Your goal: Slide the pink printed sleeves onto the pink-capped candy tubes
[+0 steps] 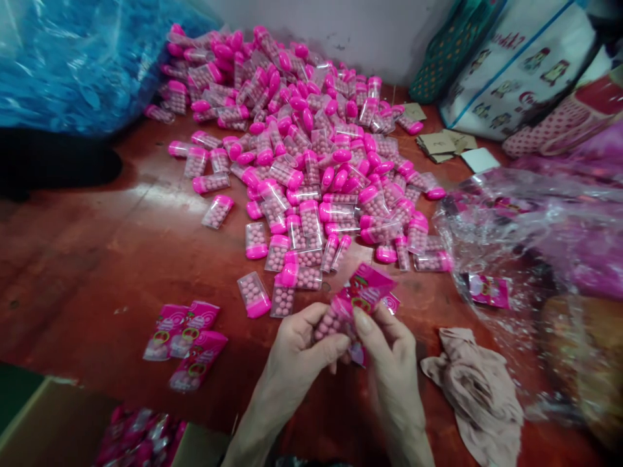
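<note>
My left hand (294,353) is closed on a clear candy box (326,325) filled with small pink balls. Between the thumb and fingers of my right hand (392,357) is a printed pink wrapper sleeve (367,285), which meets the box; how far it covers the box I cannot tell. Just beyond my hands spreads a big heap of similar candy boxes (311,220) with bright pink caps. One loose box (254,295) lies nearest my left hand. Several boxes in printed sleeves (197,360) are grouped on the table to the left.
A crumpled beige cloth (479,389) and a clear plastic bag (516,259) with pink wrappers lie right. Blue pieces fill a bag (87,71) at back left. A carton (53,421) with wrapped packs stands below the table's (97,272) front edge. Cardboard pieces (438,146) lie back right.
</note>
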Demonstrator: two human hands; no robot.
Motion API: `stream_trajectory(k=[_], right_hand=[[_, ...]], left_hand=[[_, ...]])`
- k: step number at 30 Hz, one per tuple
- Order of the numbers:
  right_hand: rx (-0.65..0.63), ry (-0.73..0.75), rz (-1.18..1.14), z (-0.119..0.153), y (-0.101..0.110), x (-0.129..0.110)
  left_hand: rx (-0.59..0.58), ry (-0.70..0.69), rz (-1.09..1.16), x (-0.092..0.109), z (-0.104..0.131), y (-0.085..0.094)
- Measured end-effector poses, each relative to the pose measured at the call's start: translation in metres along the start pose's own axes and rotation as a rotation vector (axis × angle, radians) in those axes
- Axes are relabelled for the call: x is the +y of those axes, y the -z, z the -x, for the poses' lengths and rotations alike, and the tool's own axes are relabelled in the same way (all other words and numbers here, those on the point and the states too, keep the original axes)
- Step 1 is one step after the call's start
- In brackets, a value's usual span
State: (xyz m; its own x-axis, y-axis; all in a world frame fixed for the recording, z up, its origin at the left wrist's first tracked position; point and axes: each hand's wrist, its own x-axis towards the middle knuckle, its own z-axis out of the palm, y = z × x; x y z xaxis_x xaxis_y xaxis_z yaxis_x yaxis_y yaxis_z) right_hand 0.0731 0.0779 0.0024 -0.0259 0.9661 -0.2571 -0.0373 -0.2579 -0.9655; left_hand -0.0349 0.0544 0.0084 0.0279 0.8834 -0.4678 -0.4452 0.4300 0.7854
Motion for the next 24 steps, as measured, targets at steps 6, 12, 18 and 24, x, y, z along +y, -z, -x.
stream_trajectory(k=[6,12,18,24], right_hand=[[-0.013,-0.153,-0.074,-0.006,0.004,-0.005],[-0.056,0.001,0.060,0.001,-0.003,-0.004],[-0.174,-0.259,-0.296,-0.005,0.007,0.002],[-0.041,-0.256,-0.405,-0.018,0.017,0.001]], left_hand=[[0.027,-0.023,-0.270,0.004,0.009,-0.008],[0.072,-0.107,-0.315,-0.001,0.013,-0.013],[0.120,-0.096,-0.387,-0.005,0.004,-0.010],[0.115,-0.143,-0.489,-0.009,0.002,-0.010]])
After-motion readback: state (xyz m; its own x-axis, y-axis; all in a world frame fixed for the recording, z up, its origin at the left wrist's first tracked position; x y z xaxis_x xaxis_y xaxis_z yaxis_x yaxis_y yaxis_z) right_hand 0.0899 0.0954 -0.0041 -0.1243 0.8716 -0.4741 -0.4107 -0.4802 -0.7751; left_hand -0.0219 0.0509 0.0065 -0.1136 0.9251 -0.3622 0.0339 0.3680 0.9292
